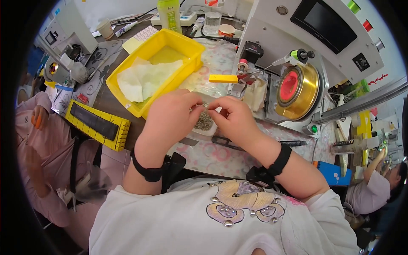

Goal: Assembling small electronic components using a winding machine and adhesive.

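My left hand [172,111] and my right hand [234,114] come together over a small whitish box [207,131]. Inside the box lies a heap of tiny metal pieces [205,122], greyish in colour. Both hands have thumb and fingers pinched, the fingertips facing each other a short way apart. Whatever sits in the pinches is too small to make out. Just behind my left hand stands a yellow plastic bin [123,83] with a white cloth or paper sheet [148,78] in it. A yellow block [223,78] lies beyond my right hand.
A machine with a dark screen [325,25] and a gold round part [298,91] fills the right side. Bottles [170,17] stand at the back. A black pen [293,143] lies by my right forearm. At left are a yellow rack [97,125] and a seated person [46,140].
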`<state>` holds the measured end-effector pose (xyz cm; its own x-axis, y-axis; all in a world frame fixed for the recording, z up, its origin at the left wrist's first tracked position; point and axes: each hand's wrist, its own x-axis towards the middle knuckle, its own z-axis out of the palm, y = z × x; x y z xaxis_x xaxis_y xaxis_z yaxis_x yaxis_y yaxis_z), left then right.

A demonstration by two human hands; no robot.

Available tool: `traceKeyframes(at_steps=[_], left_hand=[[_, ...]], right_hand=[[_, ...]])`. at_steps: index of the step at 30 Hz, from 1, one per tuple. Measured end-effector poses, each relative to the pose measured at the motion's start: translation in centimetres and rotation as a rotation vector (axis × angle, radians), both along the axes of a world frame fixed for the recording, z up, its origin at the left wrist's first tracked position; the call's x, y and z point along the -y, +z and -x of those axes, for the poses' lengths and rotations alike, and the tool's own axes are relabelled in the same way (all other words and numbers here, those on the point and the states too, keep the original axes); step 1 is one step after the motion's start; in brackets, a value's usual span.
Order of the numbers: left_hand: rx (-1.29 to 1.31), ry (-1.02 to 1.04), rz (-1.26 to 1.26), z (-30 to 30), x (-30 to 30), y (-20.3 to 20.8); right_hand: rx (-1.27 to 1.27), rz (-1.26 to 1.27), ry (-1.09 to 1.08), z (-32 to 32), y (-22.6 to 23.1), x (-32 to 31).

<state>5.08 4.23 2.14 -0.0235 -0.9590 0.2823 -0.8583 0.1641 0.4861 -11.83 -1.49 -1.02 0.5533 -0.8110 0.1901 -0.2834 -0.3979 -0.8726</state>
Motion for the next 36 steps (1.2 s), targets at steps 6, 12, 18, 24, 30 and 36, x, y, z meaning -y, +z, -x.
traceKeyframes(at_steps=[6, 12, 18, 24, 30, 36], left_hand=[[-0.032, -0.09, 0.091, 0.4, 0.6, -0.4], [-0.02, -0.088, 0.056, 0.2, 0.7, -0.2], [-0.062, -0.092, 0.052, -0.5, 0.7, -0.5], [-0.034, -0.105, 0.086, -0.7, 0.7, -0.4], [-0.08, -0.138, 0.172, -0.4, 0.8, -0.5], [-0.073, -0.162, 0.157, -0.6, 1.1, -1.1]], right_hand=[[0.082, -0.131, 0.004, -0.2, -0.2, 0.0], [0.106, -0.108, -0.02, -0.4, -0.2, 0.2], [0.136, -0.044, 0.039, -0.6, -0.2, 0.5], [0.083, -0.149, 0.046, -0.5, -0.1, 0.6], [0.022, -0.075, 0.07, -0.5, 0.0, 0.7], [0.002, 0.015, 0.074, -0.7, -0.1, 0.9]])
